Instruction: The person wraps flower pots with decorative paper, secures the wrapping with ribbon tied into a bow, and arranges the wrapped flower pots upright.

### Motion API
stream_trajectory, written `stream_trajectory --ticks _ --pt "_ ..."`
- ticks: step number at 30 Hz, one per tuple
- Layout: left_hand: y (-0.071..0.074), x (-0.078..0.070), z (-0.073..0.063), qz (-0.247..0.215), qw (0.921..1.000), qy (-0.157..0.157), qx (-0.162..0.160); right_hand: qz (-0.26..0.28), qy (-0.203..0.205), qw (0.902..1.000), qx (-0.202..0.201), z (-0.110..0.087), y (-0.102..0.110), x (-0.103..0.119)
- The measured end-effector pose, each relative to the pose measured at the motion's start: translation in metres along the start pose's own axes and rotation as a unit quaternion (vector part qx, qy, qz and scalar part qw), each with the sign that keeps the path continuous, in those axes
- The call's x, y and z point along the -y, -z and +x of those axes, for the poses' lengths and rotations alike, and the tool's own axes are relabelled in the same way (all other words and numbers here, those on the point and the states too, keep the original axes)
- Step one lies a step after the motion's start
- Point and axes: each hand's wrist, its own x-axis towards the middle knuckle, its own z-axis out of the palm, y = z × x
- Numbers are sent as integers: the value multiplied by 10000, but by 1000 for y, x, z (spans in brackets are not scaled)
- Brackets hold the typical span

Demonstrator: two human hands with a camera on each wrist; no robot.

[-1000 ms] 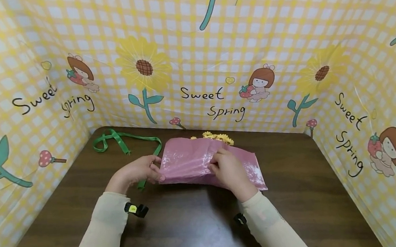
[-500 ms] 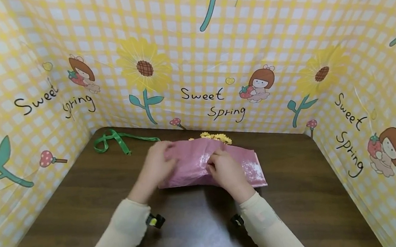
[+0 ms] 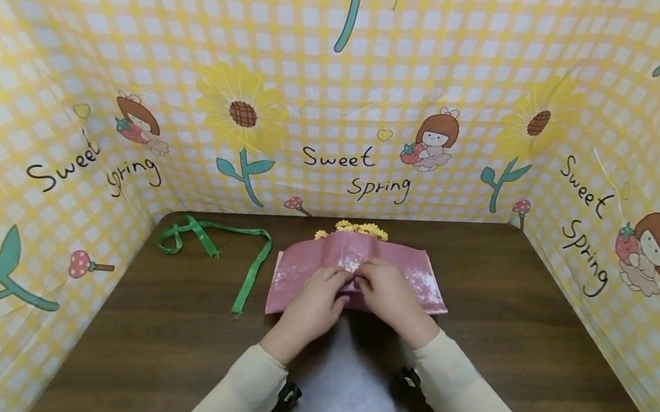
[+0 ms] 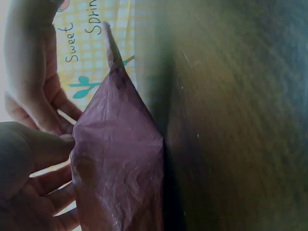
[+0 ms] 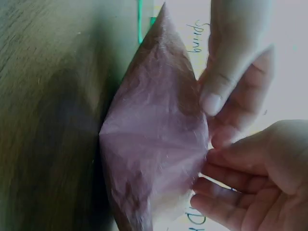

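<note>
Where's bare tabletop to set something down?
Table is bare between pink paper and the right cloth wall, and between green ribbon and left sleeve. Crowded: the middle, left hand and right hand holding paper, yellow flowers behind.

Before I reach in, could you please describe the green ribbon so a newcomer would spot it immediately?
Find the dark wood-grain table and look left of the pink wrapping paper. The green ribbon lies looped near the far left corner, one end trailing nearer. Its narrow green band sets it apart from the paper and yellow flowers.
</note>
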Motion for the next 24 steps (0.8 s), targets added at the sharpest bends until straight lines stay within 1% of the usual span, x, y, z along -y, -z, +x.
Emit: stream_trajectory --ticks 2,5,9,12,16,18,20,22,24 --pt "0 -1 -1 189 9997 -78 134 318 -40 9994 142 -4 6 -9" --pt "-2 -3 -1 436 9985 -222 239 618 -219 9977 183 -10 18 -24" --pt "-1 -6 -3 635 9971 -320 262 635 -522 9966 99 -18 34 -47" --pt "-1 -8 -3 729 9963 -338 297 575 -868 9944 196 -22 44 -63" --pt "0 -8 -3 779 9957 -368 338 482 -1597 9850 452 -26 48 -86" --pt "0 -8 -3 816 9954 -338 380 424 -2003 9767 641 -28 46 -98" --pt "0 -8 -3 823 9953 -302 417 420 -2323 9679 858 -29 44 -110" --pt "0 -8 -3 828 9952 -261 460 453 -2514 9611 1055 -30 41 -119" --pt "1 -9 -3 830 9951 -237 476 595 -2577 9571 1183 -31 40 -127"
